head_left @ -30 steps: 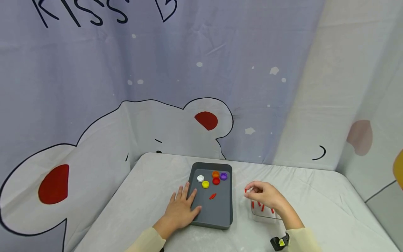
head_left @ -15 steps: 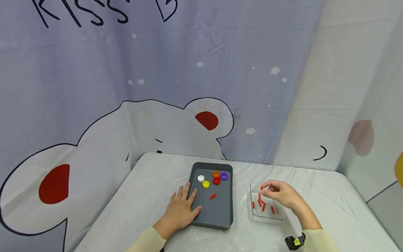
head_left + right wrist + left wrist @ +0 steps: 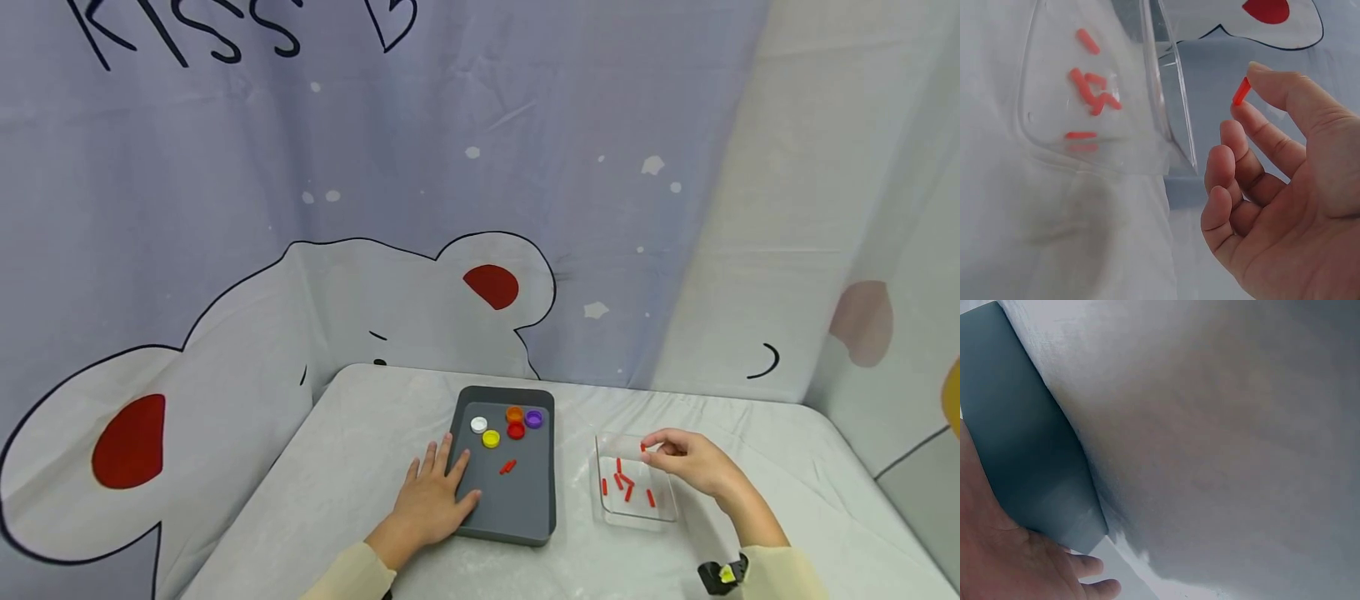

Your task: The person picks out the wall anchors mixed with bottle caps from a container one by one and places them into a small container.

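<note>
My right hand pinches a small red stick between thumb and index finger, above the far right part of a clear plastic box. Its other fingers are bent inward in the right wrist view. Inside the box lie several similar red sticks. On the left, my left hand rests with spread fingers on the left side of a grey tray; the left wrist view shows the palm against the tray's outer wall. Two red sticks lie together on the tray floor.
Toward the tray's far end sit round cap-like pieces: white, yellow, orange, red and purple. A white sheet covers the table, and a printed curtain hangs behind it.
The right hand has moved rightward from the box's left edge across to its right part, still pinching a red stick. The left hand and the tray stay in place.
</note>
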Tool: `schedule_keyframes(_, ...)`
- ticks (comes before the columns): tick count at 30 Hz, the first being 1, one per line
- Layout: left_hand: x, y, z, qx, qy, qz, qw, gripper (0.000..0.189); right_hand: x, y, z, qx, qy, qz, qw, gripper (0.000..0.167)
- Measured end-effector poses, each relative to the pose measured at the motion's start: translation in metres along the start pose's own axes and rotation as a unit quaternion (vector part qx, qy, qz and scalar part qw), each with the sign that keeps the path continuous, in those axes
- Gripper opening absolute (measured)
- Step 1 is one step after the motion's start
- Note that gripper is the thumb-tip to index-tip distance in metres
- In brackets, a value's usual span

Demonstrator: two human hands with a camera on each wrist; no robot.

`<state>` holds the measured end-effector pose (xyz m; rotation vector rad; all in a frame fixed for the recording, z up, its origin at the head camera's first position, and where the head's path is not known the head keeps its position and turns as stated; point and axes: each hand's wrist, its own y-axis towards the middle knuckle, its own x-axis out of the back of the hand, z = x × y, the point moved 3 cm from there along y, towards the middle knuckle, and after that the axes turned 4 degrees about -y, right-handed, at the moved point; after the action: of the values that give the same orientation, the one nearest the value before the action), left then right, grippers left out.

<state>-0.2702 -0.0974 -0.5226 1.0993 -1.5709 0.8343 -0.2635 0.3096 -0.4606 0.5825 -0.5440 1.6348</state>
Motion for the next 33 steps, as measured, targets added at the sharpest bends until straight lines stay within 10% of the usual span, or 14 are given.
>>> schedule_keyframes(19, 0.000, 0.000, 0.000, 0.002, 0.000, 0.005, 1.0000, 0.072, -0.001, 0.011, -0.004, -0.014, -0.025, -0.015, 0.9995, 0.043)
schedule_keyframes(33, -0.001, 0.000, 0.000, 0.001, -0.003, 0.000, 1.0000, 0.071, -0.052, 0.026, 0.044, 0.037, -0.050, -0.034, 0.9975, 0.031)
